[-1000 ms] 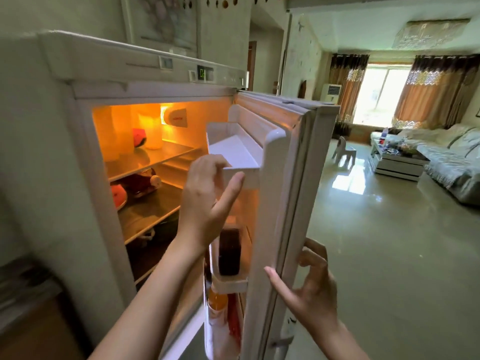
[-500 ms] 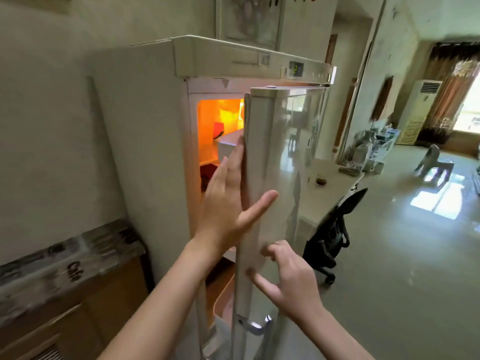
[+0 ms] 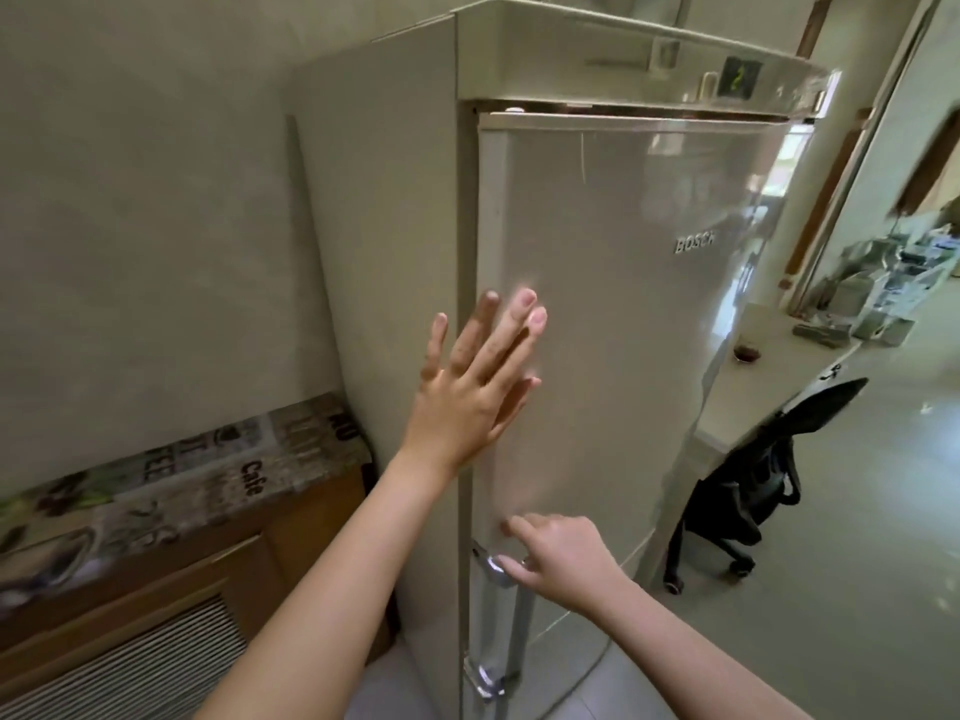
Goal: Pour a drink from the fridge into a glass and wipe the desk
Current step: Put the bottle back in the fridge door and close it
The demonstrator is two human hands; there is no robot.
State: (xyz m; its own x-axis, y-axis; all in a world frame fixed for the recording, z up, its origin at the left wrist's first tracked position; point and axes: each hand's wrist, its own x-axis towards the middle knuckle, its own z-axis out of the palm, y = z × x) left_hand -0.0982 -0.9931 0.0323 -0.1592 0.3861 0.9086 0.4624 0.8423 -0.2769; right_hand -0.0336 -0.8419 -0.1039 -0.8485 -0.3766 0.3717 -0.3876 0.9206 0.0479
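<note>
Fridge door fills the centre of the frame and sits flush with the cabinet; no lit gap shows along its edge. Your left hand lies flat on the door near its left edge, fingers spread, grip open and empty. Your right hand, lower centre, has fingertips at the top of the metal handle, loosely curled, holding nothing.

Step in hand, as I judge it: shutting the fridge. No bottle shows in either hand or anywhere in view. A glass with dark liquid stands on the white worktop at mid right, beyond the fridge, above the black chair.

Next move probably calls for turning right to that worktop and finding a cloth; none is visible.
</note>
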